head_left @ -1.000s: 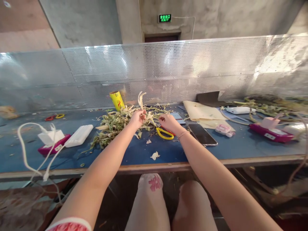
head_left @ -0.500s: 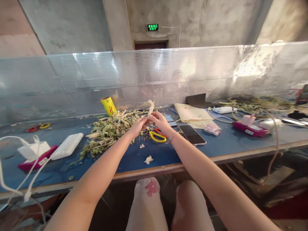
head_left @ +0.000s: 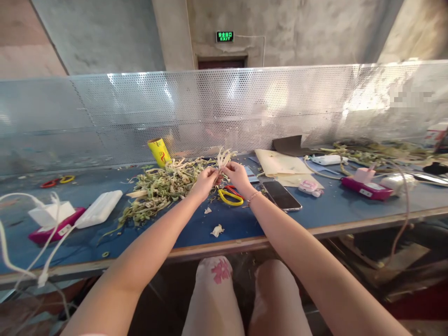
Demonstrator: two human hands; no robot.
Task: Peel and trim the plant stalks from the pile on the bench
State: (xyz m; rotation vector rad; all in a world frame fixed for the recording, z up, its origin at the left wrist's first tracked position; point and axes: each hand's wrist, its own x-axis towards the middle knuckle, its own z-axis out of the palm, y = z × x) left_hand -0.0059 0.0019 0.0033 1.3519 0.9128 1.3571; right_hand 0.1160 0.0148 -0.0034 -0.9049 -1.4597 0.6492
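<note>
A pale dried flower (head_left: 226, 156) with spread, thin petals stands up between my two hands at the middle of the blue table (head_left: 241, 228). My left hand (head_left: 206, 181) pinches its lower end from the left. From the right, my right hand (head_left: 237, 175) has its fingers closed on it just under the petals. The fingertips of both hands are close together. Left of them lies a heap of dried green and pale plants (head_left: 157, 189). Yellow-and-red scissors (head_left: 231, 197) rest just below my right hand.
A yellow tube (head_left: 159, 152) stands behind the heap. On the right are a phone (head_left: 281, 195), pale sheets (head_left: 280, 165) and a pink case (head_left: 310, 187). A white power bank (head_left: 99, 209) and cables lie left. A perforated metal panel (head_left: 217, 112) borders the back.
The pale flower has gone from bent over and narrow to upright with its petals fanned out. My right hand has shifted slightly right, and the whole view has moved a little.
</note>
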